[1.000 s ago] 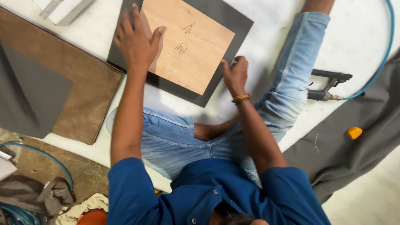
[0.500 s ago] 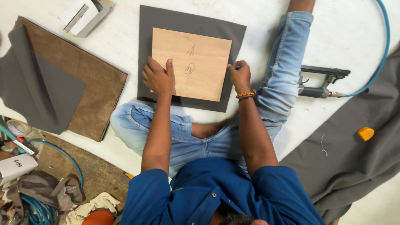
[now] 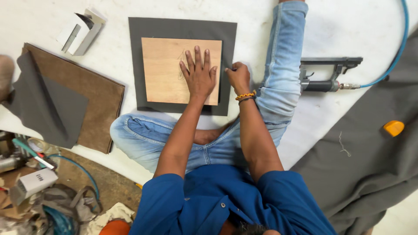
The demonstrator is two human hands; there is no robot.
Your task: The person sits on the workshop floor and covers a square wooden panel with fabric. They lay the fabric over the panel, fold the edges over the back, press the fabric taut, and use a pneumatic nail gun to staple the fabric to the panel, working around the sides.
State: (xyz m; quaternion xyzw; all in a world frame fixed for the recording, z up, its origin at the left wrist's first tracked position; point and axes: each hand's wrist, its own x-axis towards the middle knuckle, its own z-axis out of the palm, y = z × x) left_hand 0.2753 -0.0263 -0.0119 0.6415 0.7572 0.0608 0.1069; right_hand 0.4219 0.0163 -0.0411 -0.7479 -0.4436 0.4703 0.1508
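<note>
A: What does the head view show underfoot?

B: A pale, whitish floor (image 3: 339, 26), a bit scuffed, with the person sitting on it, one denim leg stretched toward 12 o'clock and the other folded. At 7 o'clock the pale sheet ends and a rougher brown patch begins, crowded with clutter: rags, a small white box (image 3: 32, 183), a blue hose loop.

A: And the work itself?

B: A square plywood panel (image 3: 163, 72) lies flat on a larger dark grey fabric square (image 3: 139, 56), just above centre, with grey showing on all four sides. Faint pencil marks sit on the wood near the fingers.

A: The hands?

B: The left hand (image 3: 198, 74) is spread open, palm pressed flat on the panel's right part. The right hand (image 3: 238, 78) is curled closed at the panel's right edge, at 3 o'clock of it, touching the grey fabric; whether it pinches the cloth or a small tool I cannot tell.

A: Around that?

B: At 9 o'clock, a brown board (image 3: 96, 104) with a loose grey piece lying over it. At 11 o'clock, a small open white carton (image 3: 82, 30). At 3 o'clock, beyond the stretched leg, a black pneumatic stapler (image 3: 324, 76) on a blue air hose (image 3: 402, 39). At 4 o'clock, a big grey cloth (image 3: 374, 165) with a small orange object (image 3: 394, 128) on it.
</note>
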